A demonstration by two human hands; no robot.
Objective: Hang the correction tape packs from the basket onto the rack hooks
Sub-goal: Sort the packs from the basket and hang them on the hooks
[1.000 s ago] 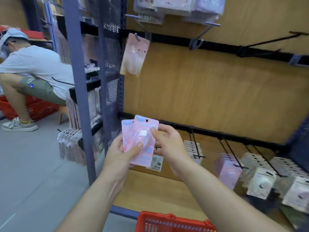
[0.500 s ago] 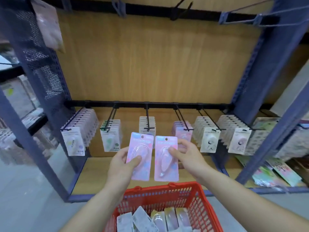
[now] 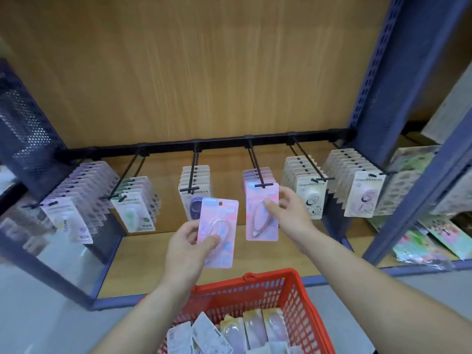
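Even, fairly bright indoor light falls on the wooden back panel [image 3: 204, 72], with soft shadow beneath the hook rail [image 3: 222, 142]. Wide-angle distortion bends the blue upright [image 3: 375, 72], and the left-hand packs [image 3: 74, 210] are blurred.

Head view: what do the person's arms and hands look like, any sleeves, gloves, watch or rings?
The left hand and right hand wear no gloves or visible rings. The left forearm and right forearm are bare: no sleeve, watch or bracelet in frame. Finer marks are too blurred to tell.
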